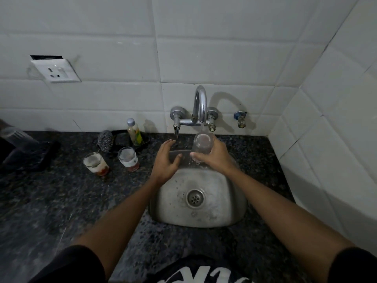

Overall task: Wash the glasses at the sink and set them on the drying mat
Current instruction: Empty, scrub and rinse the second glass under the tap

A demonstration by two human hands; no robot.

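Head view, item by item:

Clerk: Item one, glass (202, 144), clear, tilted under the running tap (201, 103) above the sink (224, 201); right hand (216, 158) wrapped round its body. Left hand (166, 158) released, fingers spread, hovering at the sink's back rim, holding nothing.

Checker: Handling note?

Clerk: Probably rinsing. Best to keep the mouth turned to the stream, roll the glass, and bring the free hand in to rub the rim; a wet grip may slip.

Checker: Outstanding stock?

Clerk: Two soiled glasses (95, 163) (128, 159) on the tabletop (61, 201), left of the sink. Behind them a scrubber (105, 140) and small bottle (134, 131).

Checker: Lettering?

Clerk: Bottle label too small to read. White letters on the person's dark shirt (204, 274), cut off, illegible.
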